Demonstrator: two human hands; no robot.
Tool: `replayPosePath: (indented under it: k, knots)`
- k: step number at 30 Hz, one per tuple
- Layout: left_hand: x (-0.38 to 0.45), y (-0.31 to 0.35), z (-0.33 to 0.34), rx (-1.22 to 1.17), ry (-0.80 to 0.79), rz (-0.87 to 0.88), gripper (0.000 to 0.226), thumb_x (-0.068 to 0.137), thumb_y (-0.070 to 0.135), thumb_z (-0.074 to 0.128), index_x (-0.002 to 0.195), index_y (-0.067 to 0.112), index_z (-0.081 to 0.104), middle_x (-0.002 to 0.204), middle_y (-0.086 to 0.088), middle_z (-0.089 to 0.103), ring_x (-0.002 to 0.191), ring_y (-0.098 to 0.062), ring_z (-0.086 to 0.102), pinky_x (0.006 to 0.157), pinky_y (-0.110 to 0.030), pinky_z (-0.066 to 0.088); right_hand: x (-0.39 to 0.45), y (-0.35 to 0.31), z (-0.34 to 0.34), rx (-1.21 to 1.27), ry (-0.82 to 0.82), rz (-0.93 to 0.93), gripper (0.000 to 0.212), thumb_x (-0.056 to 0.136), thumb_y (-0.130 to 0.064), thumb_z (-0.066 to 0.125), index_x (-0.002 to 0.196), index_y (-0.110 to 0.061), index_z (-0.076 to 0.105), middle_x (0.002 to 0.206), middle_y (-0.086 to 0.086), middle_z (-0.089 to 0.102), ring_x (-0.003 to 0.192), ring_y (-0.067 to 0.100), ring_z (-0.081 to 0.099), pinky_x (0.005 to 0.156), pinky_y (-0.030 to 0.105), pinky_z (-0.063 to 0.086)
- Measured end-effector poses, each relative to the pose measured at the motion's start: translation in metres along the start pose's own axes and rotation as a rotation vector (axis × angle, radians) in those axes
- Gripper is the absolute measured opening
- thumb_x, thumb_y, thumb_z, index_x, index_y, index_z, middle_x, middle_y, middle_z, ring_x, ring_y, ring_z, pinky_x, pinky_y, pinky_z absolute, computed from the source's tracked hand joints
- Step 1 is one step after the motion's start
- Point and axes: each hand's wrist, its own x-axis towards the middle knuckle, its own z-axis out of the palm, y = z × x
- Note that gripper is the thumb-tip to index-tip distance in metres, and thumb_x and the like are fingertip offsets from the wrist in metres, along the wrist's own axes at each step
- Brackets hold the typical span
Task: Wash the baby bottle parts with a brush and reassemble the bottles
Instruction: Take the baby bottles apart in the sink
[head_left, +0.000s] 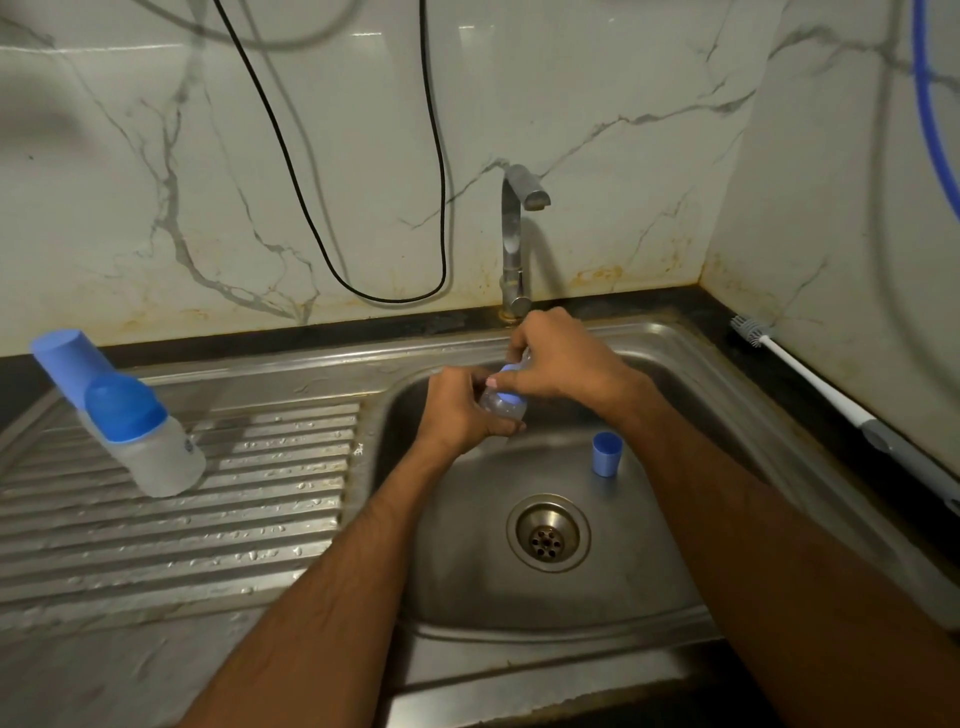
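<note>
From the head camera, both hands meet over the far side of the sink basin (519, 597), just in front of the base of the tap (515, 244). The left hand (457, 410) curls round the clear body of a baby bottle (501, 402), holding it from below and from the left, with the fingers wrapped under it. The right hand (561, 358) comes in from the right and grips the upper end of the same bottle, its fingers and thumb closed round the blue collar (511, 371); what lies under that palm is hidden. The bottle is tilted, its top pointing toward the far rim of the sink.

A small blue cap (607, 454) stands on the basin floor, mouth up, to the right of the hands and nearer than them, apart from the drain (548, 532), which sits near the middle of the basin.

On the ribbed draining board (182, 519), toward its far left corner, a second bottle (150, 447) with a frosted body and a blue top leans over, and a lighter blue capped piece (70, 364) sits just behind it, touching or nearly so; I cannot tell which. Drops of water dot the ribs.

Along the dark tabletop (810, 410) at the right edge of the sink, a bottle brush (810, 379) lies against the wall, bristle head at the far corner, white shaft running toward the near right and ending in a grey handle. A black cable (415, 296) loops down the marbled wall behind the tap.
</note>
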Motion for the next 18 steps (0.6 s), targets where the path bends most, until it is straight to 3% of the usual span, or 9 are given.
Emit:
replayPosePath:
  k: [1,3,5,8,11,13,15,18]
  knots:
    - [0.0,0.0,0.001,-0.002,0.0,-0.005,0.05,0.068,0.017,0.091,0.114,0.015,0.07,0.103,0.001,0.073,0.086,-0.005,0.064,0.072,-0.011,0.046,0.0,-0.001,0.0,0.006,-0.036,-0.023,0.031,0.08,-0.033,0.084,0.105,-0.018,0.074,0.101,0.0,0.073,0.083,0.006,0.062,0.065,0.018,0.047]
    - [0.0,-0.002,0.0,-0.025,0.009,-0.026,0.053,0.068,0.018,0.091,0.116,0.015,0.069,0.105,0.001,0.074,0.092,-0.008,0.066,0.075,-0.013,0.047,0.0,0.0,-0.002,0.037,-0.118,-0.092,0.047,0.078,-0.024,0.085,0.122,-0.024,0.07,0.113,-0.003,0.069,0.097,0.009,0.062,0.079,0.023,0.052]
    - [0.0,-0.003,-0.002,-0.058,0.009,-0.031,0.051,0.069,0.017,0.09,0.115,0.015,0.069,0.105,0.001,0.074,0.091,-0.006,0.066,0.071,-0.009,0.045,-0.002,-0.002,-0.002,0.073,-0.123,-0.1,0.06,0.077,-0.031,0.086,0.133,-0.025,0.064,0.117,-0.005,0.065,0.105,0.009,0.059,0.088,0.027,0.051]
    - [0.0,-0.003,0.0,-0.06,-0.029,-0.028,0.05,0.07,0.018,0.09,0.115,0.016,0.069,0.106,0.002,0.073,0.093,-0.005,0.065,0.068,-0.008,0.044,-0.003,-0.003,0.007,0.007,-0.078,-0.092,0.046,0.078,-0.031,0.086,0.12,-0.019,0.071,0.113,-0.001,0.071,0.094,0.01,0.06,0.077,0.023,0.045]
    - [0.0,-0.006,0.004,-0.029,-0.057,-0.083,0.056,0.068,0.021,0.091,0.118,0.015,0.068,0.112,0.0,0.071,0.095,-0.007,0.062,0.074,-0.014,0.045,-0.003,0.0,-0.003,0.056,0.0,-0.061,0.039,0.075,-0.018,0.088,0.112,-0.02,0.075,0.112,-0.001,0.071,0.098,0.01,0.06,0.08,0.023,0.045]
    - [0.001,-0.011,0.003,-0.014,-0.053,-0.144,0.062,0.065,0.024,0.093,0.121,0.015,0.067,0.115,0.0,0.07,0.099,-0.009,0.06,0.083,-0.023,0.048,-0.005,0.006,-0.018,0.196,0.105,-0.009,0.04,0.075,-0.015,0.088,0.112,-0.019,0.075,0.112,-0.001,0.071,0.102,0.008,0.059,0.085,0.022,0.045]
    - [0.002,-0.016,0.001,-0.035,-0.038,-0.198,0.063,0.065,0.022,0.093,0.121,0.015,0.067,0.118,-0.003,0.07,0.107,-0.015,0.063,0.093,-0.033,0.053,-0.011,0.016,-0.028,0.418,0.219,0.059,0.037,0.073,-0.014,0.089,0.107,-0.018,0.075,0.105,-0.003,0.071,0.097,0.009,0.063,0.081,0.02,0.049]
    - [0.007,-0.017,0.002,-0.044,0.0,-0.296,0.057,0.068,0.019,0.091,0.119,0.013,0.065,0.118,-0.006,0.069,0.112,-0.023,0.064,0.092,-0.035,0.053,-0.023,0.026,-0.02,0.883,0.227,0.202,0.033,0.075,-0.004,0.087,0.103,-0.008,0.07,0.096,0.008,0.067,0.087,0.021,0.07,0.07,0.034,0.063]
